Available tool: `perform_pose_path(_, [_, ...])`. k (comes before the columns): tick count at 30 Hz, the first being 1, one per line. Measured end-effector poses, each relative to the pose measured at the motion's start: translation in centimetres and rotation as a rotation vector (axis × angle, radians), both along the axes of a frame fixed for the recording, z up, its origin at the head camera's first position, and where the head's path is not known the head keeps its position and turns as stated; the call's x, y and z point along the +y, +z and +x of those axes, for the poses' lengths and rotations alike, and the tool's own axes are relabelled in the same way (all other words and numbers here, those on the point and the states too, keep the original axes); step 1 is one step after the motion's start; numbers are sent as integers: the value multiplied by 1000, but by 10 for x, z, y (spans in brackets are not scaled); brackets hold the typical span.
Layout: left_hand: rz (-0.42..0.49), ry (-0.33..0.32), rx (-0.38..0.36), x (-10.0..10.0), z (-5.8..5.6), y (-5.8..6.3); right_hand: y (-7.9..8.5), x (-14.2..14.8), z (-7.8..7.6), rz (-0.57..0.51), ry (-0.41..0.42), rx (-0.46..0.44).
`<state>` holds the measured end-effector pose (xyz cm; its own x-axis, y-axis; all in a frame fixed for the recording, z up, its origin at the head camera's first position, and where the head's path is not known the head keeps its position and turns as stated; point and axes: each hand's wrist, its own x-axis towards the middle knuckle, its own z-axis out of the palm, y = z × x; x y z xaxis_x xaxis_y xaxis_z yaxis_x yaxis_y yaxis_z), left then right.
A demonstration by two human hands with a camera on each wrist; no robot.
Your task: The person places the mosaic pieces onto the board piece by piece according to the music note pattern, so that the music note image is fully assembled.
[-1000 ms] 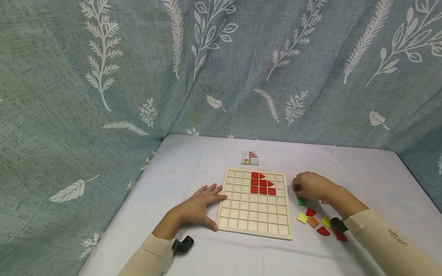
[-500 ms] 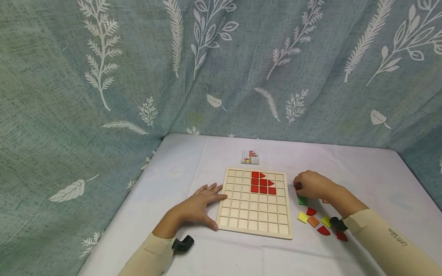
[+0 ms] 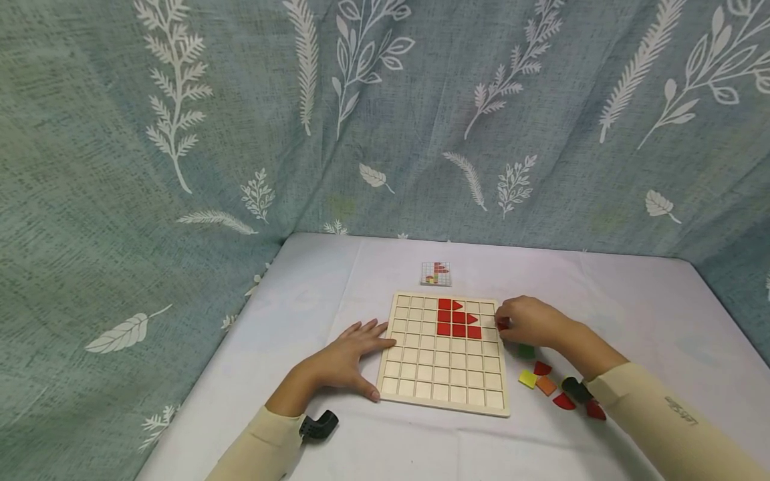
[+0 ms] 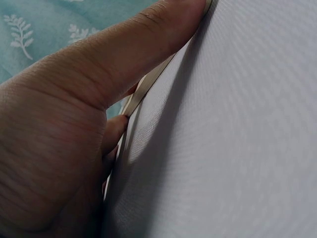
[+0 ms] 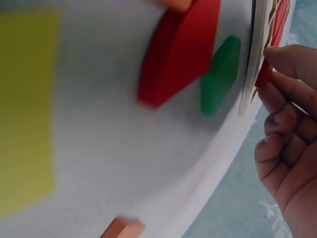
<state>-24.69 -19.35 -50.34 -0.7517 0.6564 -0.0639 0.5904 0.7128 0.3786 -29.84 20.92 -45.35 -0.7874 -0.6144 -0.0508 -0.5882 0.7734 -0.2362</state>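
A wooden grid board (image 3: 424, 372) lies on the table, with several red square tiles (image 3: 458, 317) and two red triangles (image 3: 472, 319) set in its upper cells. My left hand (image 3: 349, 357) rests at the board's left edge, fingers spread and thumb at the near corner. Between thumb and index finger my right hand (image 3: 532, 322) pinches a small red tile (image 5: 264, 74) at the board's right edge. Its full shape is hidden by the fingers. In the right wrist view, the other fingers of that hand (image 5: 292, 119) are curled.
A small pattern card (image 3: 436, 274) lies behind the board. Right of the board are a green piece (image 3: 526, 351), a yellow square (image 3: 527, 379), an orange square (image 3: 546, 385) and several red quarter-circles (image 3: 564, 401). A patterned curtain (image 3: 373, 133) hangs behind the table.
My right hand has moved left, from among the loose pieces to the board's right edge, carrying the red tile. The left hand has stayed in place.
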Motion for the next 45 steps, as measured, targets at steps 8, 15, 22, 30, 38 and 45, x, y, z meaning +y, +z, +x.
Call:
perform_pose_path(8, [3, -5, 9, 0, -1, -1, -2, -14, 3, -4, 22, -15])
perform_pose_path(15, [8, -3, 1, 1, 0, 1, -4, -17, 5, 12, 26, -19])
perform_pose_path(22, [6, -1, 3, 0, -1, 0, -5, -12, 5, 7, 3, -34])
perform_pose_path(30, [11, -6, 5, 1, -2, 0, -7, -14, 2, -17, 33, -49])
perform_pose_path(38, [13, -5, 9, 0, -1, 0, -7, -17, 4, -27, 12, -71])
perform_pose_path(45, [22, -5, 16, -1, 0, -1, -9, -18, 3, -41, 4, -68])
